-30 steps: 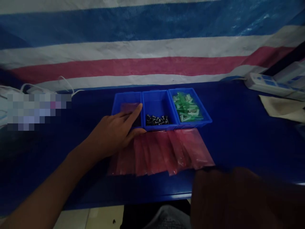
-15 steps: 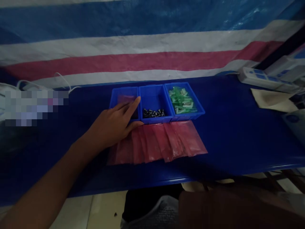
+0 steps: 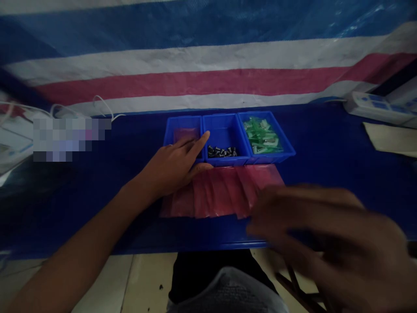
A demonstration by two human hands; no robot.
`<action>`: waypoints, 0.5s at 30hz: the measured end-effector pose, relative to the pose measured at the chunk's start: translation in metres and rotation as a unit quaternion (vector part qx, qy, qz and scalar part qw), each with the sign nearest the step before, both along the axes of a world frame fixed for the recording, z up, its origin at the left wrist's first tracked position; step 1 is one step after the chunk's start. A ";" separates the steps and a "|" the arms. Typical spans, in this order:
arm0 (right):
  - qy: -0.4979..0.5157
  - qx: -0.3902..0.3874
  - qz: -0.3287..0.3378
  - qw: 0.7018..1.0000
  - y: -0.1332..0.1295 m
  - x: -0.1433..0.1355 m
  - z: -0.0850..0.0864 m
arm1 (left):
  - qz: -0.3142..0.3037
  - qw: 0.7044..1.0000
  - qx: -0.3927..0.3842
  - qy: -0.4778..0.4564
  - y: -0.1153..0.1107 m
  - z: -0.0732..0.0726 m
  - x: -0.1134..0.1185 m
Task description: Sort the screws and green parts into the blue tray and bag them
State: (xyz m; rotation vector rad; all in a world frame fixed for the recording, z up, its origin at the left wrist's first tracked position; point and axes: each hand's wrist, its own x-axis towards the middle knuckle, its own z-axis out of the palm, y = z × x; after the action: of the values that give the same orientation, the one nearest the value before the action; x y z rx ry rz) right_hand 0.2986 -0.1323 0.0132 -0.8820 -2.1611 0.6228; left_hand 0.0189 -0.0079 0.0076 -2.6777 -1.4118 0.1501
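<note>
My left hand (image 3: 182, 163) lies across the front of the left blue bin (image 3: 168, 126), fingers stretched out, thumb along the front edge. A pink bag (image 3: 186, 133) shows inside that bin, partly under the fingers. Black screws (image 3: 223, 151) lie at the front of the middle bin (image 3: 223, 126). Small green bags (image 3: 262, 135) with light and metal pieces fill the right bin (image 3: 286, 148). Overlapping pink plastic bags (image 3: 221, 191) lie in a row before the bins. My right hand (image 3: 325, 230), smeared by motion, hovers at their right end; whether it holds anything is unclear.
The bins stand on a blue table (image 3: 140, 234) against a striped plastic sheet (image 3: 208, 82). White cables (image 3: 104, 104) and blurred-out items sit at the left. A white power strip (image 3: 378, 106) and a beige sheet (image 3: 391, 137) lie at the right.
My right hand has come into clear sight from the lower right, up to the pink bags. The whole scene has shifted right in view. My left hand stays on the left bin.
</note>
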 end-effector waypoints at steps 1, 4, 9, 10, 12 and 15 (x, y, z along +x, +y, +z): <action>-0.032 -0.009 -0.012 0.999 0.019 0.000 0.007 | -0.004 1.000 -0.001 -0.005 0.001 -0.002 -0.001; -0.211 0.019 -0.087 0.973 0.059 0.009 0.010 | -0.011 1.000 -0.002 -0.013 0.002 -0.005 -0.003; -0.412 0.024 -0.088 0.906 0.073 0.017 -0.021 | -0.068 0.993 0.051 -0.081 0.004 -0.009 -0.007; -0.422 0.009 -0.083 0.903 0.074 0.017 -0.025 | -0.086 0.990 0.061 -0.096 0.005 -0.011 -0.008; -0.417 -0.030 -0.077 0.905 0.076 0.015 -0.025 | -0.115 0.984 0.064 -0.122 0.008 -0.015 -0.011; -0.353 -0.138 -0.046 0.924 0.083 0.015 -0.006 | -0.131 0.976 0.060 -0.162 0.010 -0.020 -0.013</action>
State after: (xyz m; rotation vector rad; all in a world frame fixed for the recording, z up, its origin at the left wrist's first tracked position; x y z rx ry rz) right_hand 0.3133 -0.0489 0.0070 -1.5371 -2.6731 0.6346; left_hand 0.0060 0.0024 -0.0121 -2.8420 -1.0747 -0.3987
